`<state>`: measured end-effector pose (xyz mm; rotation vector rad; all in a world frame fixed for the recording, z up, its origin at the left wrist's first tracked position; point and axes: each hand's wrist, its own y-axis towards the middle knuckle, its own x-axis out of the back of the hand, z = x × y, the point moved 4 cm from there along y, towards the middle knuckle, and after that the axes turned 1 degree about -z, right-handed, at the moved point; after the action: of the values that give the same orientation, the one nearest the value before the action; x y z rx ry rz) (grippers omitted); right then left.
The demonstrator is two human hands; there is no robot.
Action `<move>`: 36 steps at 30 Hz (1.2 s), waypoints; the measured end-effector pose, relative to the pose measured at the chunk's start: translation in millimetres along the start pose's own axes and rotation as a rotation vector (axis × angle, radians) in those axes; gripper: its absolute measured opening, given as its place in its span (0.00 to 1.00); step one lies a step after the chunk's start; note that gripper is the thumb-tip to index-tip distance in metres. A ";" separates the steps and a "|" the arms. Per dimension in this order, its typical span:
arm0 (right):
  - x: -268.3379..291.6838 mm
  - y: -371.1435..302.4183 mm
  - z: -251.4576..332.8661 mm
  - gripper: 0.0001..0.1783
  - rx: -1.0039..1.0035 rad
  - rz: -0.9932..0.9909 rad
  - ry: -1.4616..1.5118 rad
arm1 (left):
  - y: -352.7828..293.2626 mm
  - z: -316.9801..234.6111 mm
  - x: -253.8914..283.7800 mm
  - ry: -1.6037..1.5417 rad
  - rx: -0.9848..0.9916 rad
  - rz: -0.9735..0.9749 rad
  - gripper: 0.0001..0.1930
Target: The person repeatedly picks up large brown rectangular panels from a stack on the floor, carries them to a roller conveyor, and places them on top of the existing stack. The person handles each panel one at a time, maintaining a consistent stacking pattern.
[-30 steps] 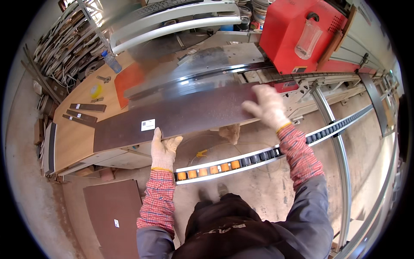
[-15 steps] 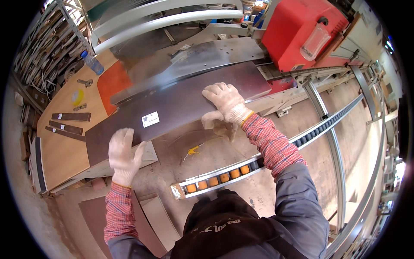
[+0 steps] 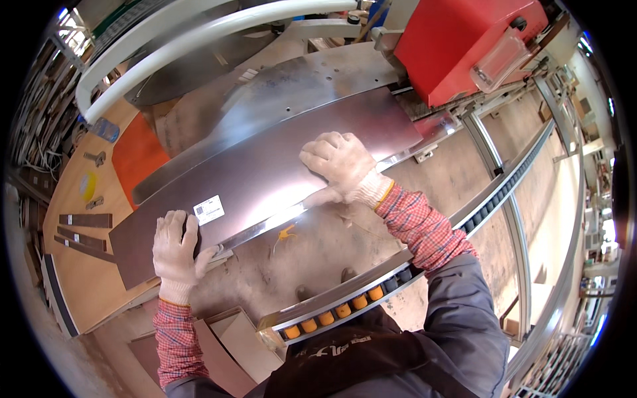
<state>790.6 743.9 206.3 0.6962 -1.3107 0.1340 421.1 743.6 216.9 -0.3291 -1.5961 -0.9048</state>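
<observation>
A long dark brown panel with a glossy face lies slantwise before me, a white label near its left end. My left hand, in a pale work glove, rests on the panel's near left part, fingers flat and thumb apart at the edge. Farther right, my gloved right hand lies on top with fingers lightly bent; its thumb runs along the shiny near edge. Both hands press from above, and neither is wrapped round the panel. Behind the panel is a grey metal machine bed.
A red machine housing stands at the far right, a white tubular rail at the far left. The wooden tabletop bears dark strips, yellow tape and a bottle. A roller track and yellow air gun lie nearer me.
The whole view has shifted, so the table's left side and the roller track sit lower in the picture. The panel catches brighter light. My right thumb has come up along its near edge.
</observation>
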 end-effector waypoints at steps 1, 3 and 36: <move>1.0 -5.3 -8.4 0.42 0.002 -0.007 -0.002 | 7.2 -7.4 -1.9 -0.041 -0.005 -0.018 0.34; 6.3 -18.3 -28.9 0.41 0.013 -0.021 -0.009 | 24.5 -24.8 -7.8 -0.053 0.005 0.002 0.33; -27.1 49.8 47.4 0.21 0.638 0.097 0.186 | 286.2 -309.6 -121.8 -0.176 0.001 0.146 0.31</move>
<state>720.0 765.6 205.3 1.1267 -1.1198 0.7014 859.8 746.0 204.0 -0.5302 -1.7088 -0.7801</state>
